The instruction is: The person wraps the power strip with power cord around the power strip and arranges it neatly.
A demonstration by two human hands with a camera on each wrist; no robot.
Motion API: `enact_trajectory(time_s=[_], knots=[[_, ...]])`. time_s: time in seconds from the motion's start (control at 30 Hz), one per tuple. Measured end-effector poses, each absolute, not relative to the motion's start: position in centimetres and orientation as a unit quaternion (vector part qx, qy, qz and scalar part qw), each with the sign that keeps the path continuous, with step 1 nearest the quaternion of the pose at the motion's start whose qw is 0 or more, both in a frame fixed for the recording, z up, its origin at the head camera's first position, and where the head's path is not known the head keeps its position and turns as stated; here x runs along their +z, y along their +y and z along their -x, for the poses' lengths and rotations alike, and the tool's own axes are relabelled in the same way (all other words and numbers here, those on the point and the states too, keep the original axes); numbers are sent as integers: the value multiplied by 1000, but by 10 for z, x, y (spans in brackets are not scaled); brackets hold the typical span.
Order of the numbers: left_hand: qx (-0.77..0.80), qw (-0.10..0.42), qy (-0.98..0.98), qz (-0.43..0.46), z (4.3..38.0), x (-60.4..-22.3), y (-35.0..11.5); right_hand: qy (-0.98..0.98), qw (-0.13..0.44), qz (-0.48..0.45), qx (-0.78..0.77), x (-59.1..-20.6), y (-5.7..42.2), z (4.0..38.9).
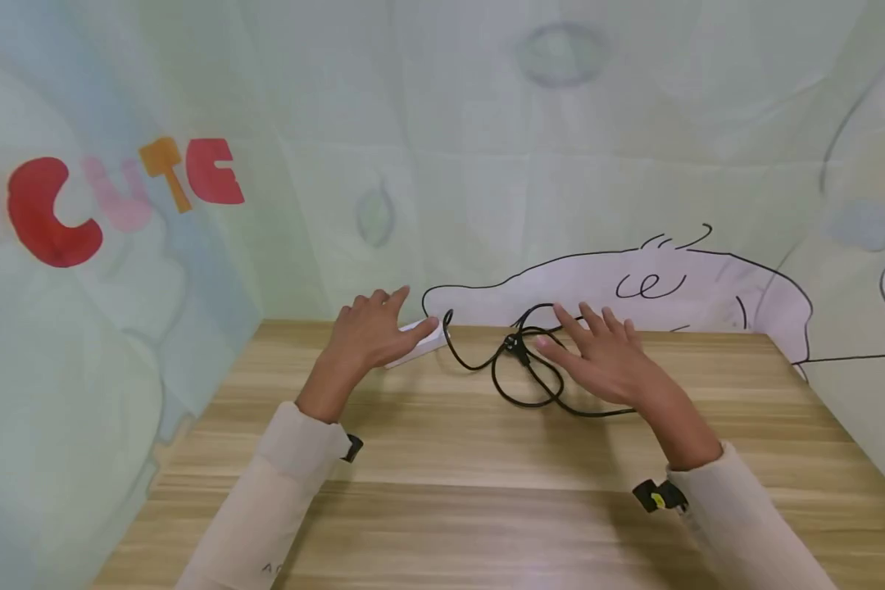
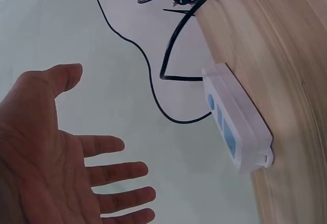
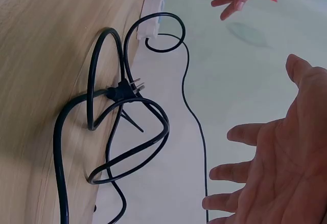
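At the table's far edge lies a white power strip (image 2: 245, 114) with blue socket faces, partly hidden behind my left hand in the head view. My left hand (image 1: 365, 332) hovers nearest to it, fingers spread and apart from it in the left wrist view. A black power cord (image 3: 60, 168) runs from the strip in loose loops across the wood. Its black plug (image 1: 516, 348) sits among the loops, metal prongs showing in the right wrist view. Over the right side of the cord is my right hand (image 1: 608, 365), its fingers extended and holding nothing.
The wooden table (image 1: 442, 524) meets a pale printed cloth backdrop (image 1: 457, 164) at its far edge. Colourful letters (image 1: 215, 172) and a black-outlined cartoon shape (image 1: 583, 279) are printed on the cloth. A dark strap piece (image 1: 660, 496) shows at the right wrist.
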State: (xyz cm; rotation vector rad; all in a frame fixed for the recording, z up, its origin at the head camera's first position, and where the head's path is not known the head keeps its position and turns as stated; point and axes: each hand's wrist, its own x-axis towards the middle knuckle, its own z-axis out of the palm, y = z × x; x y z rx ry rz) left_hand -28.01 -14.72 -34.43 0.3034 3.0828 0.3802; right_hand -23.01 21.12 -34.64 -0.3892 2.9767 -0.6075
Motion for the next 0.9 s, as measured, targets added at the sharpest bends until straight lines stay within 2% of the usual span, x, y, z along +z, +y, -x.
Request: enact_trajectory(time_s=[0.47, 0.9], knots=[[118, 35, 988, -97, 292, -362, -152, 973, 42, 137, -180, -356, 198, 234], [103, 29, 989, -102, 298, -378, -154, 972, 58, 135, -185, -363, 196, 235]])
